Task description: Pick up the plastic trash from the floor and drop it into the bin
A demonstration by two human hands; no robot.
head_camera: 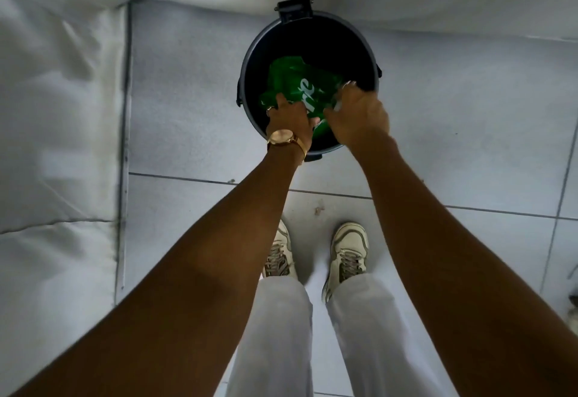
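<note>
A crumpled green plastic wrapper (297,86) with white lettering sits inside the mouth of a round black bin (250,61) on the tiled floor. My left hand (289,119), with a gold watch on its wrist, presses down on the wrapper's near left part. My right hand (356,115) is at the wrapper's right edge, over the bin's near rim, with its fingers curled round the plastic. Both hands reach into the bin opening. The bottom of the bin is hidden by the wrapper.
A white padded mattress or cushion (59,115) lies along the left and the back wall. The bin's hinge bracket (295,10) points away from me. My two white shoes (348,252) stand on the grey tiles just before the bin. Small crumbs (318,209) lie on the floor.
</note>
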